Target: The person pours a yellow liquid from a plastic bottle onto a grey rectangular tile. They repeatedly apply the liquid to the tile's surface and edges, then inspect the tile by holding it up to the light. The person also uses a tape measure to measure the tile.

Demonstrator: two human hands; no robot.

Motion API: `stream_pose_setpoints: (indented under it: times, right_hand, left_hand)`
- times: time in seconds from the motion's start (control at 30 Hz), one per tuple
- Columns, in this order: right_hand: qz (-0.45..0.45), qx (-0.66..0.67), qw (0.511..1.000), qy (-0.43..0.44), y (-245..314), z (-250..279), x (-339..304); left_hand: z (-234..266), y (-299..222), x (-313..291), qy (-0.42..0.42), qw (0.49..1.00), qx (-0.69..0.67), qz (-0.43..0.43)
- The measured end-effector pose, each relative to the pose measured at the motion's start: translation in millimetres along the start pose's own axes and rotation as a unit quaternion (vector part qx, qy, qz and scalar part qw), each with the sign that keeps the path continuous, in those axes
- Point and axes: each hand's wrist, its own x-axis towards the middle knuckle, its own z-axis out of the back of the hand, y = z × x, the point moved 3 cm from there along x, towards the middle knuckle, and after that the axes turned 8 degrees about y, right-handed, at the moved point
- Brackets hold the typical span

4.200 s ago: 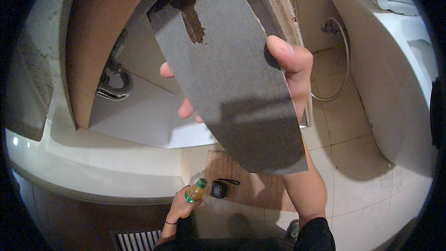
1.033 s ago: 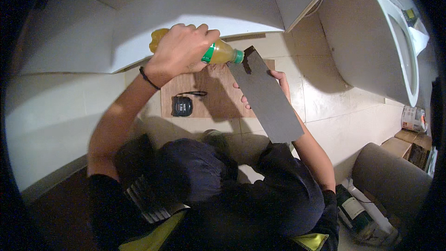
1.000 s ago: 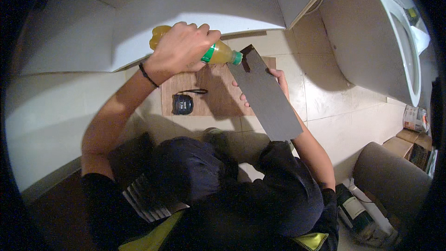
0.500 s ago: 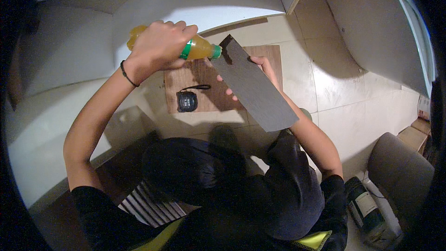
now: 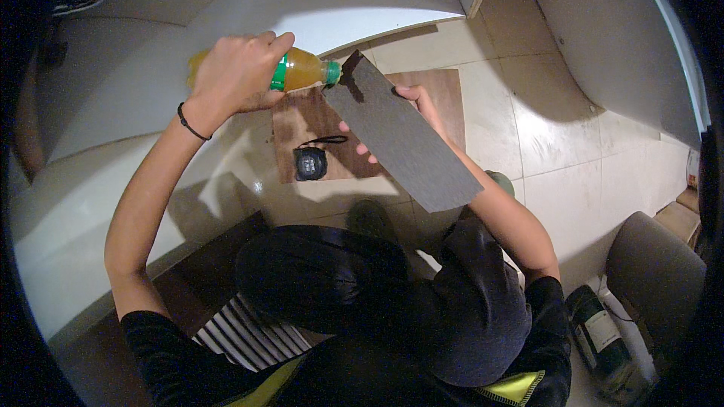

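My left hand (image 5: 237, 71) is wrapped round a plastic bottle (image 5: 305, 69) of yellow liquid, held nearly level with its green-capped end to the right. That end is at the far end of a long dark grey flat strip (image 5: 411, 139). A darker, wet-looking patch (image 5: 353, 83) spreads on the strip beside the bottle's mouth. From beneath, my right hand (image 5: 422, 105) grips the strip, thumb on its right edge and fingertips showing at its left edge. The strip slants toward me, its near end over my right forearm. Whether liquid is flowing is too small to tell.
Below the hands a brown wooden board (image 5: 445, 102) lies on the tiled floor (image 5: 554, 136), with a black tape measure (image 5: 310, 163) and its strap on it. White panels (image 5: 362, 26) stand ahead and at both sides. A dark labelled container (image 5: 599, 332) lies at the lower right.
Bottle and strip have both shifted slightly left and away from me in the picture. The dark patch on the strip has grown larger.
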Motion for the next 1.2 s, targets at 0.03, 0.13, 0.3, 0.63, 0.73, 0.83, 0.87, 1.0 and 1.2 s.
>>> stream_pose_setpoints:
  times: [0.03, 0.13, 0.3, 0.63, 0.73, 0.83, 0.87, 1.0, 1.2]
  right_hand:
    - [0.002, 0.001, 1.000, 0.007, 0.2, -0.8, 0.4]
    - [0.006, 0.003, 1.000, 0.021, 0.3, -1.6, 1.2]
    - [0.009, 0.011, 1.000, 0.025, 0.0, -2.0, 1.8]
    - [0.012, 0.028, 0.998, 0.056, -0.1, -3.4, 3.8]
    - [0.010, 0.022, 0.998, 0.061, 1.1, -4.6, 4.4]
    - [0.008, 0.002, 0.999, 0.046, 3.2, -6.3, 3.9]
    - [0.007, -0.004, 0.999, 0.041, 3.5, -7.2, 3.6]
    - [-0.006, 0.014, 0.999, 0.048, 4.2, -8.7, 4.3]
    - [-0.012, -0.062, 0.997, 0.038, 0.0, -7.8, 6.6]
  left_hand:
    - [0.2, 0.6, 0.0, 0.007, 1.000, -0.002, 0.003]
    - [0.1, 1.4, -0.2, 0.014, 1.000, -0.005, 0.006]
    - [-0.4, 3.0, -2.8, 0.016, 1.000, -0.011, 0.008]
    - [5.0, 3.4, -15.6, 0.025, 1.000, -0.006, 0.011]
    - [4.8, 3.8, -18.9, 0.041, 0.999, -0.013, 0.028]
    - [4.7, 4.3, -21.0, 0.043, 0.998, -0.017, 0.035]
    - [5.1, 4.6, -22.1, 0.042, 0.998, -0.016, 0.037]
    - [13.1, 1.5, -31.5, -0.028, 0.999, 0.021, 0.024]
    - [18.1, 6.6, -41.1, 0.006, 0.999, 0.020, 0.036]
